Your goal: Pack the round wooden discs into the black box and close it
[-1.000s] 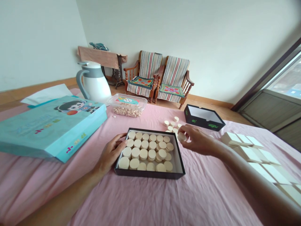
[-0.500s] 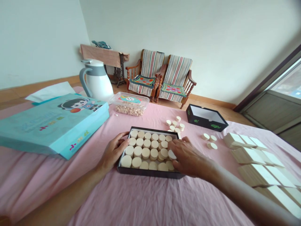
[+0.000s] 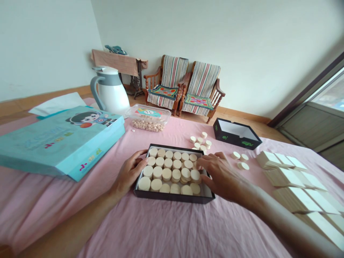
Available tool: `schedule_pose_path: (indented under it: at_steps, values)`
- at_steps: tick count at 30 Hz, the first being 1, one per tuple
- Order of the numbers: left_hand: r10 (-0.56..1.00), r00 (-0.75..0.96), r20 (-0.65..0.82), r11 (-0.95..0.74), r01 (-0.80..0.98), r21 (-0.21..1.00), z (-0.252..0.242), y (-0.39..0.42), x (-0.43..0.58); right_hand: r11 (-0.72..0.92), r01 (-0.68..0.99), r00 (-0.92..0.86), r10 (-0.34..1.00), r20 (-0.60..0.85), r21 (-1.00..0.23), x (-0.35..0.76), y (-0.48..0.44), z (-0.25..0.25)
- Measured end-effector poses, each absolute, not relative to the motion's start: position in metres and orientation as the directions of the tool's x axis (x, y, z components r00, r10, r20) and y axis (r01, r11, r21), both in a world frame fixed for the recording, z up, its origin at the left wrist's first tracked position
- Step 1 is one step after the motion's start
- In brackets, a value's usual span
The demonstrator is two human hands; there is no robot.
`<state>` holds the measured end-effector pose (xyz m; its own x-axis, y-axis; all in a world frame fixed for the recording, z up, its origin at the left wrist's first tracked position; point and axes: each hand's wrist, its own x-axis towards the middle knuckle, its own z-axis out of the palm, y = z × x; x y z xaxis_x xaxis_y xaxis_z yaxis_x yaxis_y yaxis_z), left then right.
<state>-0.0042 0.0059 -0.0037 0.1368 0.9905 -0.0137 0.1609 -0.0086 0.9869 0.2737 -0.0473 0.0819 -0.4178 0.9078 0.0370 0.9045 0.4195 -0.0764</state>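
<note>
In front of me lies a shallow black box with a pale lining, holding rows of stacked round wooden discs. My left hand grips the box's left edge, thumb on the rim and fingers along the outside. Over the right end of the box is my right hand. Its thumb and fingers are apart, and the fingertips reach in beside the right-most discs. I see nothing held in it, though part of the fingertips is hidden behind the hand. A bare strip of lining shows at the box's right end.
Loose discs lie behind the box, and a few more to its right. The black lid rests further back. Stacked wooden slats stand at right. A teal box, a jug and a clear tub occupy the left.
My right hand has shifted slightly right and its thumb has drawn away from the front discs. The white disc beneath it now sits in the right end of its row.
</note>
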Motion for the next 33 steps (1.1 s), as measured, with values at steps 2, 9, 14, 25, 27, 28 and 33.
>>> schedule_pose_path:
  at_steps: [2, 9, 14, 25, 27, 28, 33]
  values:
    - [0.990, 0.138, -0.016, -0.006, 0.156, 0.988, -0.004, 0.006, -0.004, 0.442, 0.896, -0.442, 0.897, 0.010, -0.049, 0.275, -0.050, 0.087]
    - [0.989, 0.147, -0.012, -0.013, 0.168, 0.986, -0.002, 0.006, -0.003, 0.582, 0.809, -0.557, 0.804, -0.209, 0.083, 0.269, -0.057, 0.091]
    - [0.988, 0.154, -0.012, -0.015, 0.173, 0.985, -0.002, 0.006, -0.003, 0.612, 0.789, -0.587, 0.776, -0.230, 0.054, 0.272, -0.054, 0.086]
    - [0.987, 0.158, -0.015, -0.009, 0.154, 0.988, -0.002, 0.006, -0.003, 0.569, 0.822, -0.558, 0.805, -0.201, -0.003, 0.271, -0.055, 0.087]
    - [0.987, 0.158, -0.016, -0.008, 0.155, 0.988, -0.002, 0.006, -0.003, 0.539, 0.841, -0.532, 0.839, -0.112, 0.043, 0.273, -0.050, 0.090]
    - [0.988, 0.157, -0.018, -0.007, 0.154, 0.988, -0.003, 0.006, -0.003, 0.514, 0.854, -0.511, 0.858, -0.057, 0.083, 0.274, -0.047, 0.091]
    - [0.988, 0.153, -0.024, 0.001, 0.152, 0.988, -0.004, 0.007, -0.003, 0.435, 0.864, -0.465, 0.882, 0.072, 0.251, 0.275, -0.031, 0.088]
